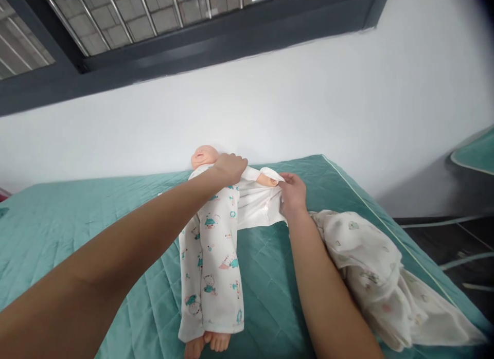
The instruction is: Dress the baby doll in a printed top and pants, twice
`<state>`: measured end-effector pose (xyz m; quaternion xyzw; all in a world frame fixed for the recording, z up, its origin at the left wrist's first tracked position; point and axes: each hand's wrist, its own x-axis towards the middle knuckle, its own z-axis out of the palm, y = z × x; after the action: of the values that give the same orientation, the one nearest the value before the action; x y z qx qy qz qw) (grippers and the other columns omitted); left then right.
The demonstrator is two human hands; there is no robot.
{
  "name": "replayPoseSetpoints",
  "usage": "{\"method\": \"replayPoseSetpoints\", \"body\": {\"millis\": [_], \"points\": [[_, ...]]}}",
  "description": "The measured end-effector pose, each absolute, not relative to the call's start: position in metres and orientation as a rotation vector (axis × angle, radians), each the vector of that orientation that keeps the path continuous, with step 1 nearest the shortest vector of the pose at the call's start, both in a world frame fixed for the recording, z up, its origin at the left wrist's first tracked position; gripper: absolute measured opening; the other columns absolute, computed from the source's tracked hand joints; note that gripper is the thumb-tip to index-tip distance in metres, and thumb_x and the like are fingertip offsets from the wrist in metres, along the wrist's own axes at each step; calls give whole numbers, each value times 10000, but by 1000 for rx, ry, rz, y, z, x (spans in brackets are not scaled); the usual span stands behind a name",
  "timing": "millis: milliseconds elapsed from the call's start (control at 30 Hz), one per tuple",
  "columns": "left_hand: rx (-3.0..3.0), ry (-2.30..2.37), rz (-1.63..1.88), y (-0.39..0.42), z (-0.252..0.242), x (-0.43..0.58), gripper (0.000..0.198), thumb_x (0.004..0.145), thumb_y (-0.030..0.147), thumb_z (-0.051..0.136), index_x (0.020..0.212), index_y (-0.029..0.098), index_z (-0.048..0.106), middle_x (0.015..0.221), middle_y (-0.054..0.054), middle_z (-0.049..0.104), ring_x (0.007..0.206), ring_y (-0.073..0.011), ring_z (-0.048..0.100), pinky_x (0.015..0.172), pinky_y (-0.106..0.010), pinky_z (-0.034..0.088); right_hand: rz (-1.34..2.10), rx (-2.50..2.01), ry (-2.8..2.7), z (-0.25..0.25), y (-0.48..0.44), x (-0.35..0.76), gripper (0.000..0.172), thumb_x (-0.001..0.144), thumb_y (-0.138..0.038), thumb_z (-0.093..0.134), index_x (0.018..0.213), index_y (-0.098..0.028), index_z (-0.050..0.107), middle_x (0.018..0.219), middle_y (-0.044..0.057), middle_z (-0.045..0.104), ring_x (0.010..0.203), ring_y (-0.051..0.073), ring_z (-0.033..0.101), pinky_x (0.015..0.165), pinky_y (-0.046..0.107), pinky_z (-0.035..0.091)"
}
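A baby doll (205,156) lies on its back on a teal quilted mattress (77,220), head toward the wall. It wears a white printed romper (212,256); bare feet stick out at the near end. My left hand (230,168) rests closed on the doll's shoulder and upper arm. My right hand (292,193) pinches the open white flap of the garment (258,207) beside the doll's outstretched hand (268,180).
A crumpled white printed cloth (370,266) lies on the mattress at the right, beside my right forearm. A white wall (309,102) stands right behind the doll's head, with a dark barred window frame (193,45) above. The mattress edge runs along the right side.
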<state>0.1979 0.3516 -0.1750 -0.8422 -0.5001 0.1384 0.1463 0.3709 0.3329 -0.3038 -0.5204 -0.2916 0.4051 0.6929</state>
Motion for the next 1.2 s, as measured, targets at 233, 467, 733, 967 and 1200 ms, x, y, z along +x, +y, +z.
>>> {"method": "replayPoseSetpoints", "body": {"millis": [233,467,733,967,1200], "points": [[-2432,-1425,387,346,-181,198,410,860,129,562,1267,133,616,1163,-180,703,1081,-303,654,832,-376,477,1215,-972,-439,-300,333,376,318,599,-83,582,890,-210,607,703,-15,673,646,159,654,546,259,527],[-2481,-1352,371,339,-196,203,351,894,164,540,1237,130,606,1152,-168,703,1053,-294,655,819,-376,477,1352,-906,-413,-304,342,374,199,682,-102,561,840,-216,601,674,-20,648,593,149,635,534,267,564],[-2547,-1455,336,347,-212,214,391,883,139,527,1267,126,599,1167,-174,705,1074,-328,669,845,-428,507,1189,-974,-462,-301,344,371,170,672,-105,521,786,-198,606,765,4,653,710,142,650,667,261,568],[-2655,-1536,0,331,-208,194,381,897,216,560,1270,155,610,1347,-149,627,1188,-299,618,896,-399,523,596,-1253,-872,-300,335,361,203,728,-163,531,890,-211,643,1035,28,662,1057,204,594,1040,391,451],[-2359,-2132,-1339,292,-227,96,317,956,395,514,1175,230,672,1297,-60,699,1214,-249,619,1057,-391,471,261,-1293,-1429,-294,318,324,236,896,-302,528,1089,-223,640,1403,121,594,1375,281,468,1195,523,295]]}}
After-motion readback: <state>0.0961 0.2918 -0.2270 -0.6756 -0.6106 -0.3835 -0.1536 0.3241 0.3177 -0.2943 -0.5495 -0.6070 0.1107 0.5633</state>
